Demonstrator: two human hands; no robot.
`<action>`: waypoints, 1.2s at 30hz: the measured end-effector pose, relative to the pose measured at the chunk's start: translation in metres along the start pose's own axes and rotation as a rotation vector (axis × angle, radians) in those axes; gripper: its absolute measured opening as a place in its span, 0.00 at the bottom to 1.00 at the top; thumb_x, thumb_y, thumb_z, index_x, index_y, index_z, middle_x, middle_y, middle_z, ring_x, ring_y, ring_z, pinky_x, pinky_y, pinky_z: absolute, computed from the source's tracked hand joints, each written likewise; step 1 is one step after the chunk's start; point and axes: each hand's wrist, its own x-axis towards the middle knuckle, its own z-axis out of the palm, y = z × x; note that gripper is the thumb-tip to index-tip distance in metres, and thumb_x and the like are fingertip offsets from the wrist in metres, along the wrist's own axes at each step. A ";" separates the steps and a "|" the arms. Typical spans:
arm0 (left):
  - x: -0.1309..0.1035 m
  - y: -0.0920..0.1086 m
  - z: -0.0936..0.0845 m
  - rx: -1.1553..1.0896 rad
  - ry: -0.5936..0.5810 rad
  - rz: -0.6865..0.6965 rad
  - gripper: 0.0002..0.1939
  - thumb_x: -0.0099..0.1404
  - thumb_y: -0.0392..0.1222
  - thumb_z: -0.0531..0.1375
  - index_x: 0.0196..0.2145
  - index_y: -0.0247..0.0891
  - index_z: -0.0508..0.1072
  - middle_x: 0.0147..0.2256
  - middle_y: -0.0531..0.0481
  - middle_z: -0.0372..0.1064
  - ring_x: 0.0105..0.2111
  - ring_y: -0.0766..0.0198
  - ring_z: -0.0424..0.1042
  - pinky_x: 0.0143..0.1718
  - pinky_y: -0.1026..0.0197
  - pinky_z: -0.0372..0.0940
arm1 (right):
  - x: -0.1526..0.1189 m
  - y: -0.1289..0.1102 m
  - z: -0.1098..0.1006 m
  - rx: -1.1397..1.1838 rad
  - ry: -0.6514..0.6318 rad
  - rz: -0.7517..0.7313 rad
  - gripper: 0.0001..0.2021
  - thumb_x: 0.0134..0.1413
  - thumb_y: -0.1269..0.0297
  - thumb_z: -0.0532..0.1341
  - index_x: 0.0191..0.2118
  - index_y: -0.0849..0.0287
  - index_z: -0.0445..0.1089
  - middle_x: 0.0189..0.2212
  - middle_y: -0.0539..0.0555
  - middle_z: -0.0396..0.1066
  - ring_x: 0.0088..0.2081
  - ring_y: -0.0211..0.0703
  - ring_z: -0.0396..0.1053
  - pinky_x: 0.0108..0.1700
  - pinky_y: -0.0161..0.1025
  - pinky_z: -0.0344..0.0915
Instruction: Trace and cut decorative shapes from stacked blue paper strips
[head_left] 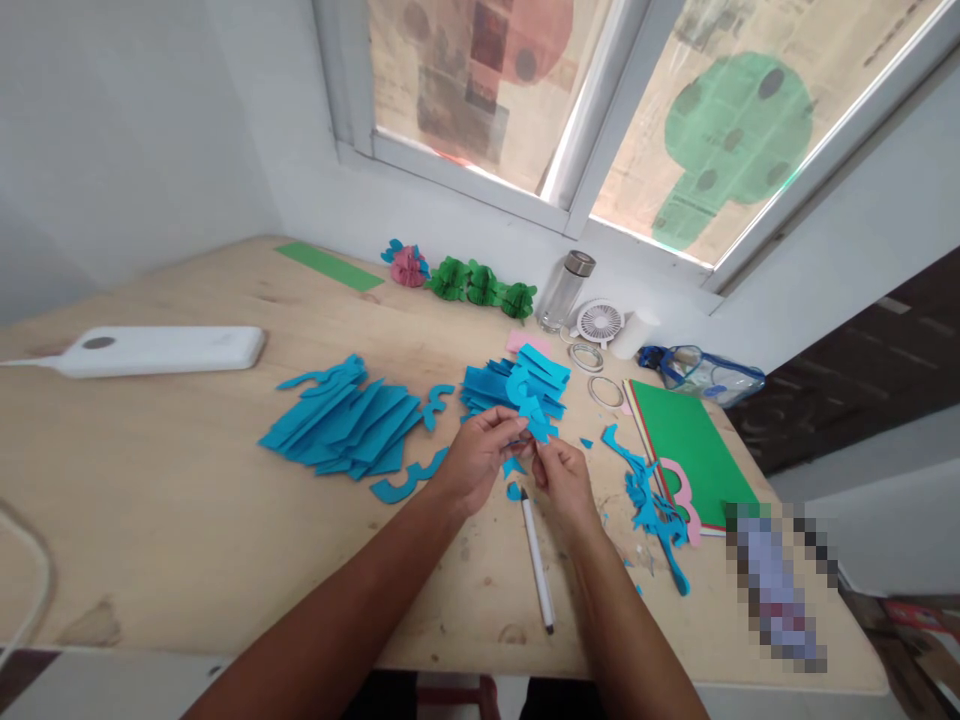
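Between my two hands is a small blue paper cutout point(537, 416) with a curved outline. My left hand point(482, 458) pinches its lower left side, thumb and forefinger together. On the other side, the fingers of my right hand point(564, 478) are closed on its lower edge. Just behind my hands lies a pile of folded blue paper point(480, 385), partly covered by the cutout. A larger stack of folded blue paper point(341, 425) rests to the left. Curved blue scraps point(401, 482) lie between that stack and my left hand. Below my hands is a white pen point(536, 565).
Tangled blue offcuts point(649, 500) and a pink paper strip point(679, 485) lie right, by green paper sheets point(697, 440). Tape rolls point(605, 392), a small fan point(600, 322), a glass bottle point(564, 295) and green paper ornaments point(480, 285) line the back. A white power strip point(169, 350) sits left.
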 end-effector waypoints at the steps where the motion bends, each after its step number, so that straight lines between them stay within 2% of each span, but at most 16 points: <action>1: 0.000 0.001 0.000 0.009 -0.002 0.005 0.12 0.46 0.41 0.70 0.24 0.36 0.72 0.25 0.51 0.71 0.29 0.64 0.70 0.35 0.60 0.63 | 0.000 0.000 0.000 -0.001 -0.003 0.000 0.25 0.50 0.42 0.60 0.17 0.57 0.58 0.12 0.43 0.51 0.18 0.33 0.45 0.22 0.35 0.44; 6: -0.002 0.004 0.002 0.057 -0.010 0.040 0.11 0.47 0.41 0.70 0.23 0.35 0.71 0.23 0.52 0.70 0.24 0.66 0.67 0.32 0.60 0.62 | 0.000 0.000 -0.001 0.000 -0.008 0.015 0.25 0.51 0.41 0.60 0.18 0.58 0.61 0.12 0.43 0.51 0.18 0.32 0.45 0.22 0.35 0.43; 14: -0.003 0.005 0.004 0.127 0.033 0.080 0.09 0.48 0.40 0.68 0.22 0.36 0.72 0.21 0.52 0.69 0.23 0.66 0.67 0.30 0.62 0.61 | 0.000 -0.001 0.000 -0.018 0.000 0.005 0.26 0.51 0.39 0.58 0.19 0.58 0.63 0.12 0.43 0.52 0.18 0.33 0.45 0.22 0.35 0.43; 23: -0.003 0.000 0.004 -0.001 0.027 0.010 0.12 0.46 0.41 0.71 0.24 0.35 0.73 0.24 0.52 0.71 0.27 0.66 0.70 0.35 0.61 0.64 | 0.000 0.002 0.000 -0.013 0.028 -0.014 0.27 0.51 0.41 0.59 0.16 0.56 0.55 0.12 0.43 0.50 0.18 0.32 0.45 0.22 0.35 0.44; 29: -0.002 -0.003 0.003 -0.043 0.011 -0.013 0.13 0.45 0.42 0.73 0.25 0.35 0.73 0.26 0.51 0.72 0.30 0.66 0.71 0.39 0.60 0.65 | 0.000 0.001 0.002 -0.006 0.034 -0.002 0.25 0.51 0.43 0.60 0.16 0.56 0.57 0.12 0.43 0.51 0.18 0.32 0.46 0.21 0.35 0.43; 36: -0.002 -0.003 0.002 -0.076 0.010 -0.040 0.13 0.45 0.40 0.73 0.24 0.35 0.73 0.25 0.52 0.71 0.30 0.66 0.71 0.39 0.61 0.65 | 0.000 0.003 0.002 0.015 0.053 0.009 0.24 0.49 0.44 0.60 0.16 0.57 0.56 0.12 0.43 0.50 0.18 0.32 0.45 0.21 0.34 0.43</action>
